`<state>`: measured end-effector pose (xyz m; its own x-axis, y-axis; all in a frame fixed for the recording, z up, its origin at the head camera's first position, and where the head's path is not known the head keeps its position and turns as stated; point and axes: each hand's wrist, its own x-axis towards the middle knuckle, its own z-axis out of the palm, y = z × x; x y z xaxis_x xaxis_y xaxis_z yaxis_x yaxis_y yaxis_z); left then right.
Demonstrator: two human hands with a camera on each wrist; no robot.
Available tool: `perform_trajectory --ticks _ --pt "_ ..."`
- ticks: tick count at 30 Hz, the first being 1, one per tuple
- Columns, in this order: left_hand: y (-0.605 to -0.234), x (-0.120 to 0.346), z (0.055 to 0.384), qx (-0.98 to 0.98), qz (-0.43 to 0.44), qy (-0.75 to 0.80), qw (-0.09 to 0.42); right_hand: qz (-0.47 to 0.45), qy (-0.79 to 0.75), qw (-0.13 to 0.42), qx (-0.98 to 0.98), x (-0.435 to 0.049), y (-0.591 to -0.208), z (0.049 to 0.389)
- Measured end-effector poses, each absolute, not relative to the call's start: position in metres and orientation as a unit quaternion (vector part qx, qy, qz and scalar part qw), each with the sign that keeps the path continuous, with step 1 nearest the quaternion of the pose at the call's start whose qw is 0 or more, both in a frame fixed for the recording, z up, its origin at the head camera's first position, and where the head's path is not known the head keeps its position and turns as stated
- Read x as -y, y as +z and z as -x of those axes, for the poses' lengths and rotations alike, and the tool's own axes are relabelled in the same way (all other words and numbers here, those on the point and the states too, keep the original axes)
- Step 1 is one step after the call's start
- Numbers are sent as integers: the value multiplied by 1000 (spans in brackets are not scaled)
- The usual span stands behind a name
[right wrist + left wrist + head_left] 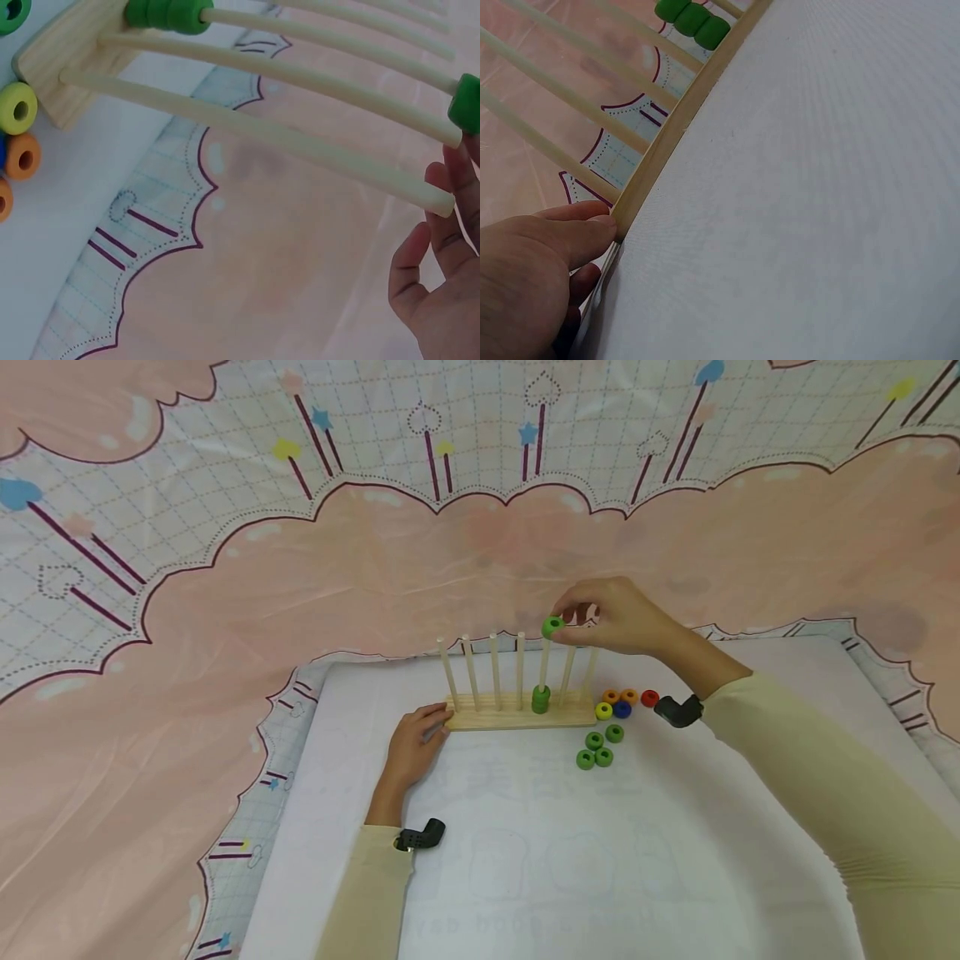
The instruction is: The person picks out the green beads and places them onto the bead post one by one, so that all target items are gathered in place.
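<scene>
My right hand (pixel 621 620) pinches a green bead (pixel 552 627) between thumb and fingers, right at the top of one upright peg. That peg belongs to a wooden peg rack (pixel 495 721) with several pale pegs in a row. At the foot of the same peg sits a short stack of green beads (pixel 540 700), seen also in the right wrist view, where the pinched bead (pixel 466 103) is at the peg's tip. Thumb and fingers of my left hand (pixel 412 747) hold the left end of the rack's base; in the left wrist view the thumb lies against the base's end.
Several loose green beads (pixel 603 757) lie in front of the rack's right end. Beside that end are a yellow bead (pixel 603 711), a blue bead (pixel 622 709), two orange beads (pixel 628 697) and a red bead (pixel 650 698). Everything stands on a white table (pixel 525 843).
</scene>
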<state>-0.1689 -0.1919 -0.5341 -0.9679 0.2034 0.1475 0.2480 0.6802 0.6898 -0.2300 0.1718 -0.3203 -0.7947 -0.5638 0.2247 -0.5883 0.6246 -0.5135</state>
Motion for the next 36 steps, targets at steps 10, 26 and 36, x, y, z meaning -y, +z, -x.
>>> perform_trajectory --ticks 10,26,36 --pt "-533 192 168 920 123 -371 32 -321 287 -4 903 -163 -325 232" --pt "-533 192 168 918 125 -375 31 -312 289 -28 904 -163 -336 233" --pt "-534 192 169 918 126 -373 32 -308 289 -29 906 -163 -334 232"
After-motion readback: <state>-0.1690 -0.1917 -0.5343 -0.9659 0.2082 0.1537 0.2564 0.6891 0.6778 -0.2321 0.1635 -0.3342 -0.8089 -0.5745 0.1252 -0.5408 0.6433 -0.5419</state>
